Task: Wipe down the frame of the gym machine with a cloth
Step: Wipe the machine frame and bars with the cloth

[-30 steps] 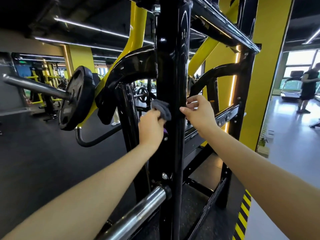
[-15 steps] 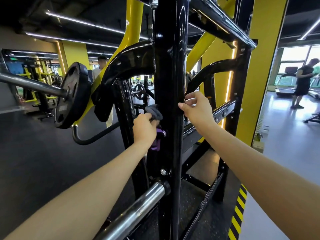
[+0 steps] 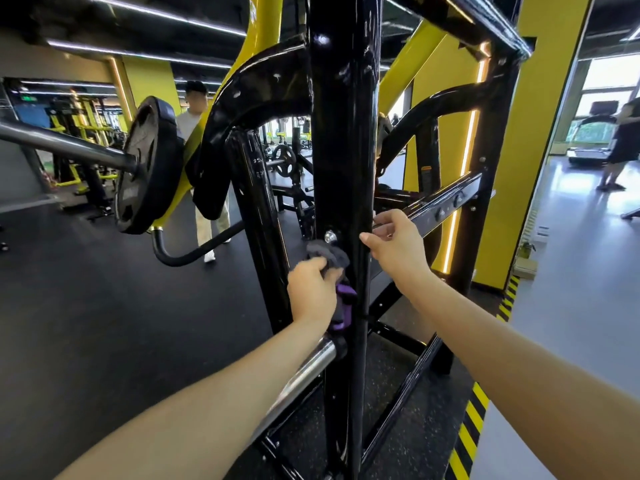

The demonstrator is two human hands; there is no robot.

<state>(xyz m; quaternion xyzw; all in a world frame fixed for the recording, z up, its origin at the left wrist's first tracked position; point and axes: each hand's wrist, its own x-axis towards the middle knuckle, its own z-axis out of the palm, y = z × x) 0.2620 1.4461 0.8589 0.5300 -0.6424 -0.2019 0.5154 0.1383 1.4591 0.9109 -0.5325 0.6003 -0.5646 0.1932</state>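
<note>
Item: black upright post [image 3: 341, 133] of the gym machine frame, glossy, running top to bottom through the middle of your view.

Item: cloth [image 3: 330, 256], grey with a purple part hanging lower. Location: bunched in your left hand [image 3: 311, 292], pressed against the left face of the post, just below a silver bolt [image 3: 330, 236].

Left hand: fingers curled round the cloth, gripping it; knuckles face you.

Right hand [image 3: 398, 247]: at the right edge of the post, thumb touching that edge, fingers curled loosely toward the far side. You cannot tell whether they actually clasp the post or merely rest by it.

Item: chrome bar [image 3: 301, 377], sloping up from below your left forearm to meet the post beneath the cloth.

Item: black weight plate [image 3: 147, 168], on a steel sleeve to the left, well apart from your hands.

Item: yellow lever arm [image 3: 258, 32], behind the post.

Item: a person in light clothes [image 3: 197, 126], standing behind the plate; another person [image 3: 621, 143] by a treadmill at far right.

Item: yellow-and-black hazard stripe [image 3: 467, 434] on the floor, lower right.
</note>
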